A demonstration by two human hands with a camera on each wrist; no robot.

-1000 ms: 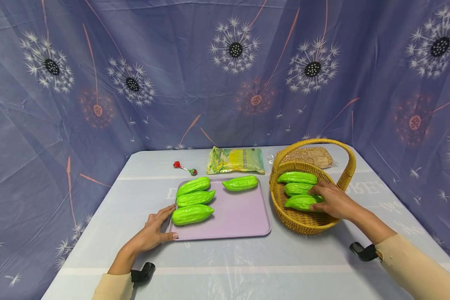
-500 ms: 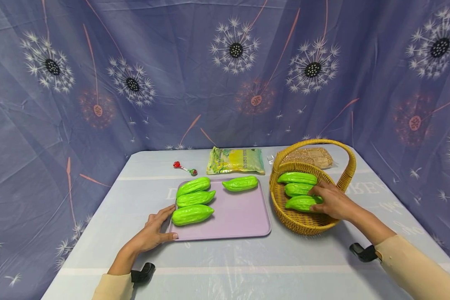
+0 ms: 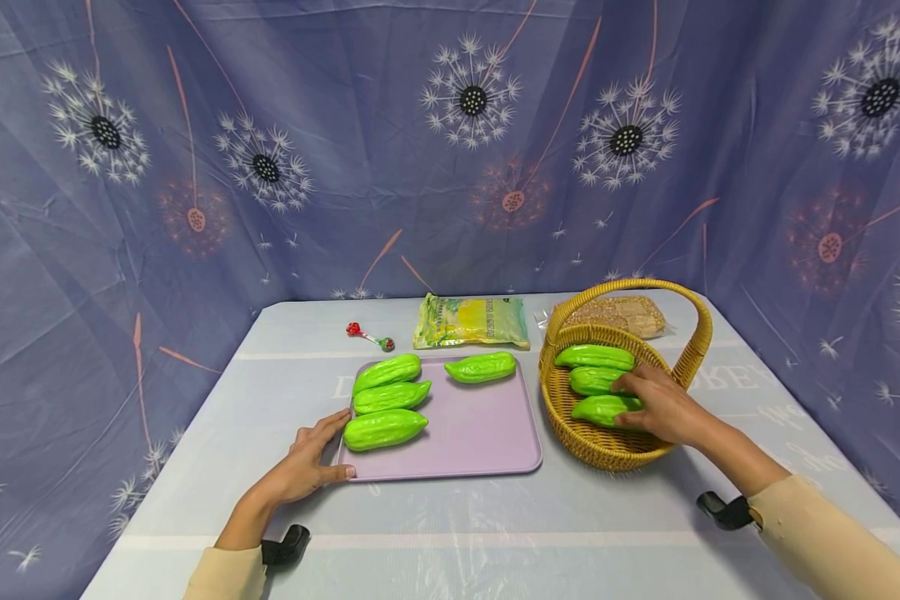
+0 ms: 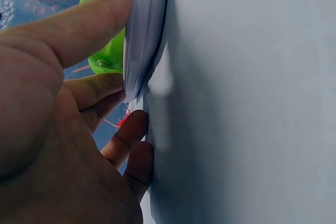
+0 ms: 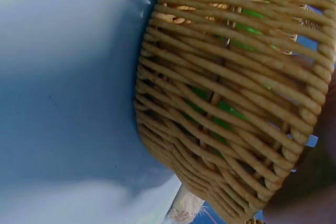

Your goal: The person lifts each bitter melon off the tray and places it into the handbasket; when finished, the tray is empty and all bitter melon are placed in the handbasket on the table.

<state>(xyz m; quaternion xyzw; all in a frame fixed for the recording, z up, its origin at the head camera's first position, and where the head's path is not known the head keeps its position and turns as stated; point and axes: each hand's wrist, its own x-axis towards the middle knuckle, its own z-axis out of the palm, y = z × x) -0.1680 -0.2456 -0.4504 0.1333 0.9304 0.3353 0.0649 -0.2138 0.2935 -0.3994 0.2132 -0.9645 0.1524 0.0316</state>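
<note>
A lilac tray (image 3: pixel 480 433) holds three green bitter melons, the nearest one (image 3: pixel 385 429) included, in a column along its left side. One more bitter melon (image 3: pixel 481 367) lies at its back right. At the tray's near-left corner, my left hand (image 3: pixel 303 467) touches the rim with thumb and fingers spread. Inside the wicker basket (image 3: pixel 607 457) lie three bitter melons in a row. My right hand (image 3: pixel 663 407) reaches over the rim and grips the nearest bitter melon (image 3: pixel 602 411), covering its right end. The right wrist view shows mostly the basket's woven side (image 5: pixel 226 87).
Behind the tray lies a yellow-green packet (image 3: pixel 471 322). A clear bag of tan contents (image 3: pixel 618 315) is partly behind the basket. Red and green wrapped lollipops (image 3: pixel 370 337) lie back left. The basket's tall handle (image 3: pixel 693 333) arches beside my right hand. A patterned curtain (image 3: pixel 390 150) hangs behind.
My right hand has shifted slightly, and the nearest bitter melon in the basket sits a touch lower in view. The left hand and tray stay still.
</note>
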